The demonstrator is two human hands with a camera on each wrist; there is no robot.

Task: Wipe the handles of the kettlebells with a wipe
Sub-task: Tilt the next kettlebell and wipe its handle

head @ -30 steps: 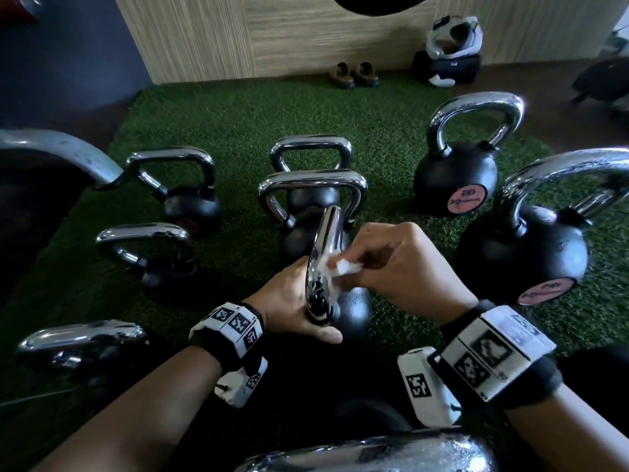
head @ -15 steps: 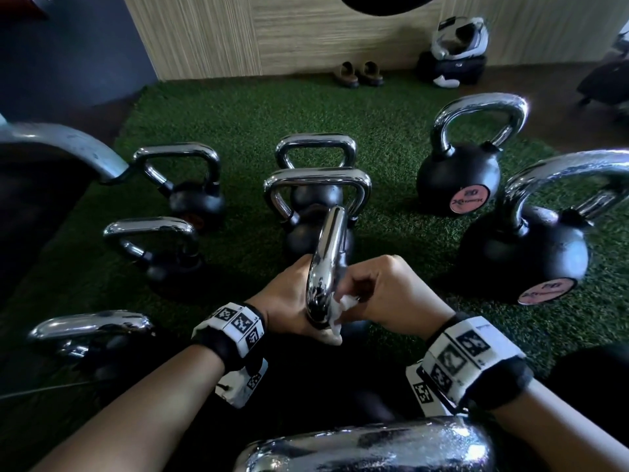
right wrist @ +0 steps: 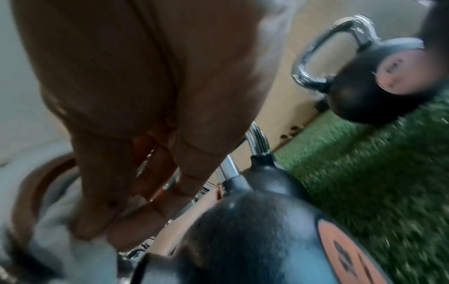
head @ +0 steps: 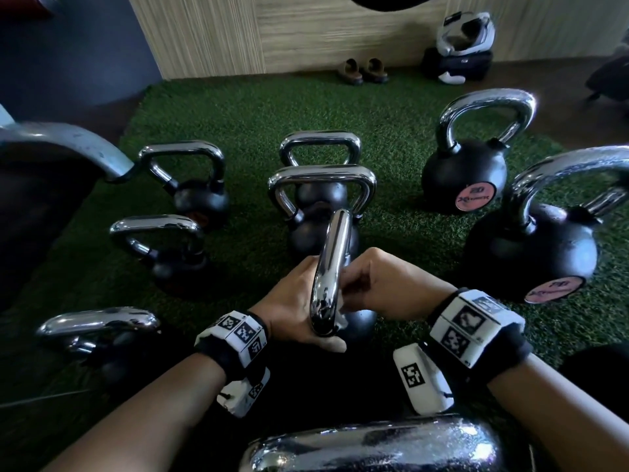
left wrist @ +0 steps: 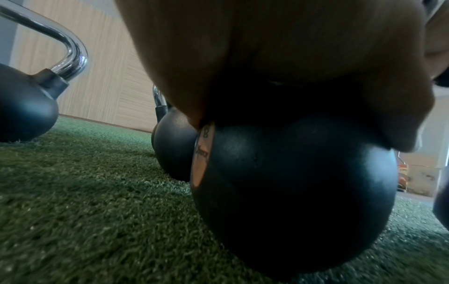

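A small black kettlebell with a chrome handle stands on the green turf in front of me. My left hand rests on its ball from the left, thumb laid along the near side; in the left wrist view the palm sits over the black ball. My right hand is curled against the handle's right side, pinching a white wipe of which only a scrap shows below the fingers. In the blurred right wrist view the curled fingers press against the chrome.
Several more chrome-handled kettlebells ring this one: two straight behind, three at left, two large ones with pink labels at right. Another chrome handle lies at the bottom edge. Shoes and a helmet sit by the far wall.
My right hand has slid down the handle toward its near lower end with the wipe, which now shows less. The left hand has stayed on the ball.
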